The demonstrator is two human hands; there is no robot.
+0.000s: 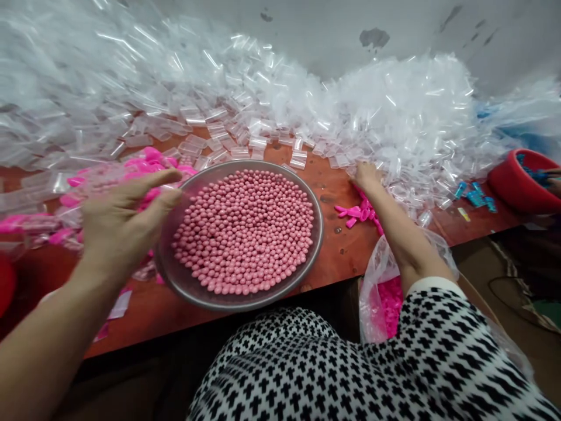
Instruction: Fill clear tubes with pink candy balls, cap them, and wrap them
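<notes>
My left hand (pixel 125 219) is raised at the left side of a metal bowl (pixel 319 228). Its thumb and index finger are bent towards each other, and a small clear plastic tube (pixel 170 186) appears to be pinched between their tips. Pink beads (pixel 245 234) fill much of the bowl. Beyond the bowl, on the right, my right hand (pixel 367 175) reaches down to a few bright pink plastic pieces (pixel 362 211) on the table. Its fingertips are at the top of these pieces and mostly hidden, so I cannot tell whether they grip one.
Clear plastic tubes (pixel 263 99) are heaped along the wall on the reddish table (pixel 337 257). Pink-capped tubes (pixel 70 228) lie at left. A clear bag of pink pieces (pixel 390 304) sits below my right arm. At far right, another person's hand (pixel 554 182) is at a red bowl (pixel 521 181).
</notes>
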